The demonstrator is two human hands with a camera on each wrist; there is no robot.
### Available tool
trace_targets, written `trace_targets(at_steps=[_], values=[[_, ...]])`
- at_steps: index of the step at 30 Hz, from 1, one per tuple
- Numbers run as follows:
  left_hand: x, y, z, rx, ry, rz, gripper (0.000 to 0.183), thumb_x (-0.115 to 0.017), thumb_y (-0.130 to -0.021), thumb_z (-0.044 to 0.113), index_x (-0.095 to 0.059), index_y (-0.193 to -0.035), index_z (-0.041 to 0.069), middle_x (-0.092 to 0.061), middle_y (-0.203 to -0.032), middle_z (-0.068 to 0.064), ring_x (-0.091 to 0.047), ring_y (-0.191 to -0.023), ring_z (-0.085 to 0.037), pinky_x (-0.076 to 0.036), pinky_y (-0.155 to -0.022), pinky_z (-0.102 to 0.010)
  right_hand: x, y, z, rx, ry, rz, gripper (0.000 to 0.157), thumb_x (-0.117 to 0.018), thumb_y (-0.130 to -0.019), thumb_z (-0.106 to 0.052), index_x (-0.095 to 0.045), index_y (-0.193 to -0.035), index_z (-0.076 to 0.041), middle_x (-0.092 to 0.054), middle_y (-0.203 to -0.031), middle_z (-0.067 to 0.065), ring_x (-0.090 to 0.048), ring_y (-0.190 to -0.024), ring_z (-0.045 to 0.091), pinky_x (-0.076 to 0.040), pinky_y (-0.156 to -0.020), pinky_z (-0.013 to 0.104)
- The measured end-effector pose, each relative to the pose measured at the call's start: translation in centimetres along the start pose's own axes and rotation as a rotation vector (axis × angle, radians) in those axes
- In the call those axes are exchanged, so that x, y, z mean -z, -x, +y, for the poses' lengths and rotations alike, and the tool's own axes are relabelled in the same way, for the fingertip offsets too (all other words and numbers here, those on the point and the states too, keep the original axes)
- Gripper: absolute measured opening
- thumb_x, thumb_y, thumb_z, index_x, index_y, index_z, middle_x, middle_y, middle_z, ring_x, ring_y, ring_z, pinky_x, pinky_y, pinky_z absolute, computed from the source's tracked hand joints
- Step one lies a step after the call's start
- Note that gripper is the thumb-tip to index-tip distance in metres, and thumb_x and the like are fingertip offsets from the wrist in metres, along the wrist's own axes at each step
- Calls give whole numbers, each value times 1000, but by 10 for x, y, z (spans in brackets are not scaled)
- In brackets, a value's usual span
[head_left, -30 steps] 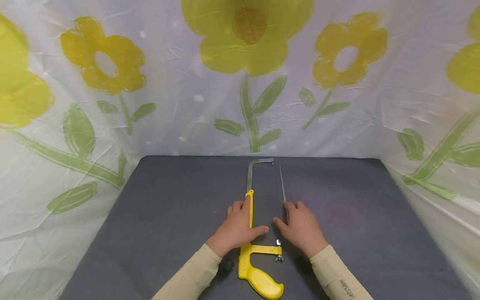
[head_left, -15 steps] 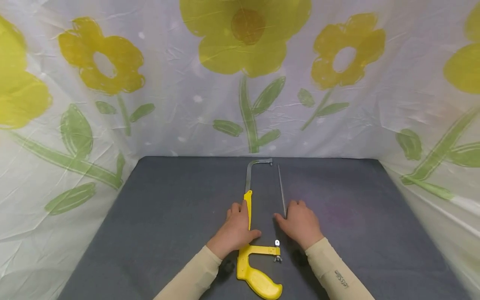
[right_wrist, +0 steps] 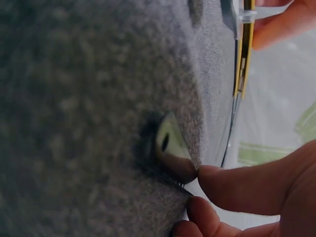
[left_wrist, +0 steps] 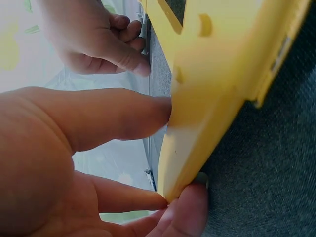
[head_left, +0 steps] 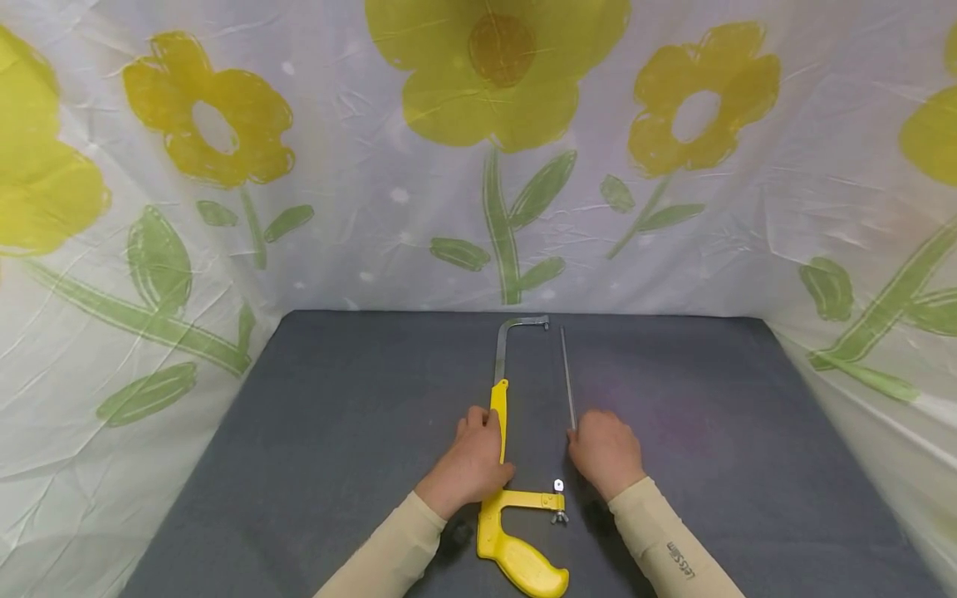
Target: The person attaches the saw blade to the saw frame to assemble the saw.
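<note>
A hacksaw frame [head_left: 489, 523] with a yellow handle and a metal front arm lies on the dark grey cloth, its handle toward me. My left hand [head_left: 473, 461] grips its yellow middle bar; in the left wrist view the thumb presses one side and fingertips [left_wrist: 190, 210] touch the far part. To the right, apart from the frame, a thin saw blade [head_left: 567, 374] lies lengthwise. My right hand [head_left: 607, 455] pinches the blade's near end between thumb and fingers. The right wrist view shows that blade end [right_wrist: 173, 148], with a hole in it, tilted against the cloth.
A metal pin with a wing nut [head_left: 559, 517] sits on the frame's near arm. The grey cloth [head_left: 336, 432] covers the table. Behind and at both sides hangs a white curtain [head_left: 359, 166] printed with yellow flowers.
My right hand's fingers have curled in and now pinch the blade's end. On the left, the thumb has drawn in against the hacksaw frame. Frame and blade have hardly moved.
</note>
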State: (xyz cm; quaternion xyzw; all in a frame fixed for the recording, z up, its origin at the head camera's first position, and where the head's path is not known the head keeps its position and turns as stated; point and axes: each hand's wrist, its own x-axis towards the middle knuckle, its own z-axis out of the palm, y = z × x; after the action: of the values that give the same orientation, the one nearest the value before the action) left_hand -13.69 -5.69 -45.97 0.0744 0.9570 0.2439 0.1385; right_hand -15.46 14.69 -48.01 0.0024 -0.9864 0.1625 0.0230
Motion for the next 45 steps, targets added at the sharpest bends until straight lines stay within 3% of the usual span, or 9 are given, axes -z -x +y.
trace_targets(at_steps=[8,22,30,39,45], values=[[-2,1,-4,13,-4,-25,83,-76,-87,18,-33,-155,-2,-34,-148,-17,-41,-119,-27,-53,-76,-36,-3,1,-1,-2,-13,26,34,-73,-89,-23,-62,-59,-9,-61,-62,12,-63,-61,37,-50,-60,55],[-7,0,-9,19,-18,-14,83,-75,-87,18,-32,-156,-1,-34,-147,-15,-41,-118,-26,-52,-74,-33,-1,1,-6,-45,-41,-52,41,-70,-93,-22,-57,-55,-13,-55,-56,5,-54,-53,24,-48,-54,45],[-6,-1,-9,4,-11,-14,83,-74,-87,17,-31,-156,-2,-33,-147,-16,-40,-119,-27,-50,-72,-33,0,-2,-4,-51,-56,-53,40,-69,-92,-23,-55,-56,-13,-57,-58,6,-58,-56,28,-49,-56,48],[-5,-2,-6,-14,-27,-4,83,-73,-87,17,-31,-156,-2,-34,-145,-16,-40,-117,-28,-49,-71,-31,-1,-7,-2,-45,-129,-28,39,-61,-82,-12,-45,-47,-18,-39,-51,-4,-41,-50,18,-33,-49,33],[-4,-2,-4,-5,-24,3,84,-74,-86,16,-32,-156,-3,-34,-144,-17,-41,-114,-27,-50,-70,-31,2,-7,-2,-61,-161,-13,37,-63,-79,-12,-44,-48,-18,-36,-52,-4,-38,-51,19,-31,-48,33]])
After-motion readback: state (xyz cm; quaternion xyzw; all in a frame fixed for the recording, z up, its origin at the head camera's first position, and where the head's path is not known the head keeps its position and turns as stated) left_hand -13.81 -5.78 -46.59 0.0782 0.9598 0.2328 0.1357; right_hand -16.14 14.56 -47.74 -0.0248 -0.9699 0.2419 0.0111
